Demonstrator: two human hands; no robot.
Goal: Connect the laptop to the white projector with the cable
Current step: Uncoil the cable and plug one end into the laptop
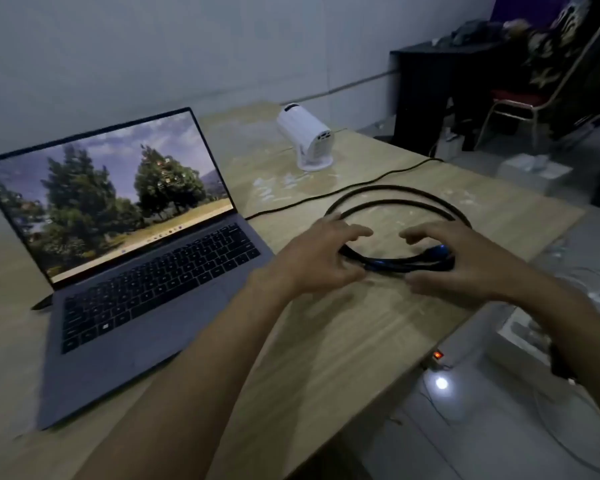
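Observation:
An open grey laptop (pixel 142 271) stands at the left of the wooden table (pixel 361 341), its screen lit with a picture of trees. A small white projector (pixel 307 136) sits on its stand at the far side of the table. A black cable (pixel 395 199) lies coiled on the table to the right of the laptop, with blue plug ends (pixel 437 252) at its near side. My left hand (pixel 321 256) hovers over the coil's left part with fingers spread. My right hand (pixel 465 261) reaches over the blue plugs, fingers apart. Neither hand clearly grips the cable.
A thin black power lead (pixel 343 192) runs from the laptop's right side across the table and off its far right edge. Beyond stand a dark cabinet (pixel 440 95) and a metal chair (pixel 548 88). A power strip with a red light (pixel 438 356) lies on the floor beside white boxes.

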